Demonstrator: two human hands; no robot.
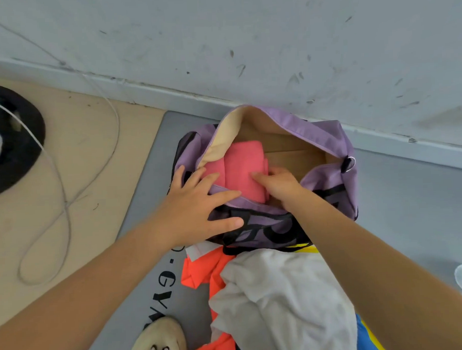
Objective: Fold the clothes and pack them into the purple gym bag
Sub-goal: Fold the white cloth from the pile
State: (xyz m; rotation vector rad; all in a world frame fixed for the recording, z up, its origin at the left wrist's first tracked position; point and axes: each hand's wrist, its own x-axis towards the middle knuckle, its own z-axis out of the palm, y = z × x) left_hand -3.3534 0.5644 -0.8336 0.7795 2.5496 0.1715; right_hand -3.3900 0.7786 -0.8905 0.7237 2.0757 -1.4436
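The purple gym bag (326, 141) lies open on a grey mat against the wall, its tan lining showing. A folded pink garment (241, 163) sits inside at the left of the opening. My left hand (199, 202) lies spread with straight fingers on the bag's near rim and the pink garment's edge. My right hand (280, 186) reaches into the bag and presses on the pink garment, its fingers bent over the fold. Unfolded clothes lie in front of the bag: a white garment (280, 299), an orange one (202, 274), and a blue and yellow piece (369, 338).
The grey mat (156, 178) bears black lettering. A thin white cable (64, 198) loops over the beige floor at left, near a black round object (19, 141). My shoe (163, 339) stands on the mat's near part. The scuffed wall (245, 42) runs behind the bag.
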